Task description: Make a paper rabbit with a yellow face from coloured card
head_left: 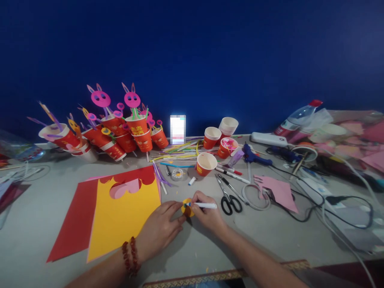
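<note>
My left hand [160, 230] lies on the grey table [36, 224], fingers stretched out and pressing a small yellow paper circle [187, 208] flat. My right hand [207, 214] is closed round a white marker pen [204, 205] whose blue tip touches the circle. A red bead bracelet [130, 256] sits on my left wrist. Just left of my hands lie a yellow sheet [120, 224] on top of a red sheet [75, 224], with a pink heart cut-out [124, 188] on them.
Black scissors [229, 198], marker pens [231, 172], a blue glue gun [255, 157], pink paper [280, 192] and cables [330, 204] lie to the right. Red paper cups with pink paper animal heads [120, 132] stand at the back left. Loose cups [206, 163], coloured strips and a lit phone [177, 129] sit behind.
</note>
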`<state>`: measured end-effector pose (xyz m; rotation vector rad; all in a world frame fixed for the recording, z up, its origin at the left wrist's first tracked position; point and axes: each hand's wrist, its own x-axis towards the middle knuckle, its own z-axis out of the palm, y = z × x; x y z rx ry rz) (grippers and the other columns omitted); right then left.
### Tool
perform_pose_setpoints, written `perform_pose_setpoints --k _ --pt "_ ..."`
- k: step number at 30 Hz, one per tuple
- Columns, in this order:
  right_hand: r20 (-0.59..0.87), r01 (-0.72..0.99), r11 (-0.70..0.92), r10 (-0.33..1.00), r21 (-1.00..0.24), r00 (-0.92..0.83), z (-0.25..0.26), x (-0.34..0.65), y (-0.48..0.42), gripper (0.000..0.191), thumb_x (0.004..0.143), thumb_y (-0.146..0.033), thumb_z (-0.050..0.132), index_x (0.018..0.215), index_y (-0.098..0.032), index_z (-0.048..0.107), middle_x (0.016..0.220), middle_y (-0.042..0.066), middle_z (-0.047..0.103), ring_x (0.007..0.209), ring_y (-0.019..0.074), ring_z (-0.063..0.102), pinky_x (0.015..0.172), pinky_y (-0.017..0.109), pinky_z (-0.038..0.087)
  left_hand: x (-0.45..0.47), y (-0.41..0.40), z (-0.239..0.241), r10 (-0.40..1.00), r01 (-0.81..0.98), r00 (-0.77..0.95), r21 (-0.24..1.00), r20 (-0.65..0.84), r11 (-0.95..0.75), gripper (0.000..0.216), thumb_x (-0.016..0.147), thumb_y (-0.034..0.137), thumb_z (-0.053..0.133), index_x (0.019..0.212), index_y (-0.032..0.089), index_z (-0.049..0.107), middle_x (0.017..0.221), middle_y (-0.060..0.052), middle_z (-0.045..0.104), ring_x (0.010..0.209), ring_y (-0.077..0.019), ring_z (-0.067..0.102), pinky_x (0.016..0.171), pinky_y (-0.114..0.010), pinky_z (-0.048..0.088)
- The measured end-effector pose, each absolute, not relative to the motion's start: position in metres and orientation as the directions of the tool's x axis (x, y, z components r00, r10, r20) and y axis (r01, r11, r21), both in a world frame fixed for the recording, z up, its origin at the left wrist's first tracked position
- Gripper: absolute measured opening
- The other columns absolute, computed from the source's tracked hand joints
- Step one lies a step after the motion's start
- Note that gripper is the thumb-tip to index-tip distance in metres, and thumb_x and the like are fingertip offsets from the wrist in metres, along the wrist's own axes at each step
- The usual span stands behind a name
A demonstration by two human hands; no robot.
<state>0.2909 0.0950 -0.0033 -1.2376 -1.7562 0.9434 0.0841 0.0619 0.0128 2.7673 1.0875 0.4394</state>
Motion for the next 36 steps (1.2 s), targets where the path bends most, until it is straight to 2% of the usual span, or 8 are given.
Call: perform_pose_setpoints --k 19,36 --pt "0.148 0.375 0.222 0.965 -0.900 -0.216 -0.0027 0.2903 0.0950 0.010 0.073 -0.016 0.049 0.065 -0.021 0.052 0.056 -0.003 0.054 0.052 0.0130 0.045 0.050 0.023 0.033 0.0838 0.0619 0.0134 0.680 0.632 0.685 0.252 0.262 -0.733 0.030 0.092 0.021 0.056 0.122 0.022 0.060 0.127 -0.013 0.058 0.120 -0.0273 0.052 0.096 -0.046 0.052" --pt "0.146 0.336 0.212 0.967 -0.918 -0.211 -0.0018 0.2893 0.0943 0.012 0.073 -0.016 0.051 0.063 -0.021 0.051 0.054 -0.005 0.051 0.051 0.0122 0.044 0.050 0.023 0.033 0.0837 0.0620 0.0139 0.681 0.633 0.692 0.253 0.239 -0.732 0.032 0.092 0.020 0.057 0.124 0.022 0.059 0.129 -0.012 0.057 0.120 -0.0271 0.052 0.098 -0.046 0.051"
